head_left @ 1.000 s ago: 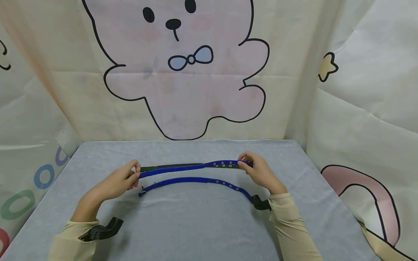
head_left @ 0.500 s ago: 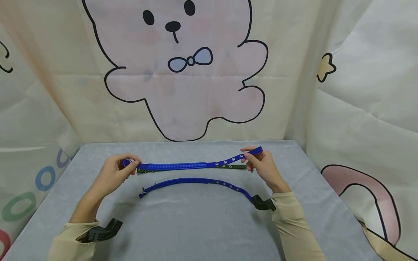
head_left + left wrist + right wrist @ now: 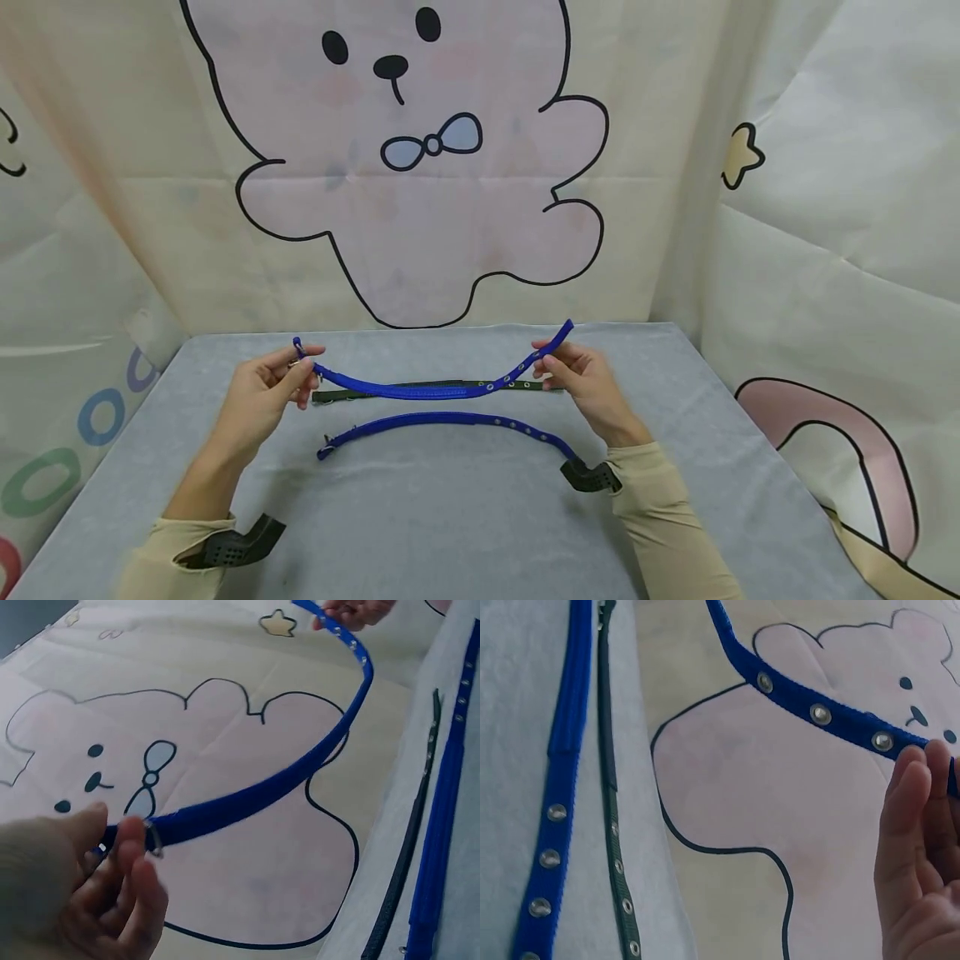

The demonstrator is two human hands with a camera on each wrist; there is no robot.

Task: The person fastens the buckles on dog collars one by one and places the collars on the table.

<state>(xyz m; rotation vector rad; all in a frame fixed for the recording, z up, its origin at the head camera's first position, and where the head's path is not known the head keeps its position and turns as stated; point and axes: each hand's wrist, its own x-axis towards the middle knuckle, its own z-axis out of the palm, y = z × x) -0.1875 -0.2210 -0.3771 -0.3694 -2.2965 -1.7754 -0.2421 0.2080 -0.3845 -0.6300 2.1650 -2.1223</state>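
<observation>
A blue collar (image 3: 420, 391) with metal eyelets hangs in a shallow sag between both hands, raised off the table. My left hand (image 3: 258, 396) pinches its buckle end; a metal ring shows beside the fingertips in the left wrist view. With thumb and fingers, my right hand (image 3: 592, 392) pinches the eyelet end, and the tip sticks up past the fingers. Behind the held collar lies a dark green collar (image 3: 330, 397), partly hidden by it. Nearer me, a second blue collar (image 3: 442, 417) lies in a curve on the table.
A grey cloth covers the table (image 3: 450, 517). Printed curtains (image 3: 435, 250) stand at the back and both sides. A black wrist mount (image 3: 243, 542) sticks out from the left sleeve, and another black mount (image 3: 590, 477) overlaps the near blue collar's right end.
Both hands have lifted the blue collar up from beside the green one. It was nearly straight and now sags in the middle. The right hand has shifted slightly left since half a second ago.
</observation>
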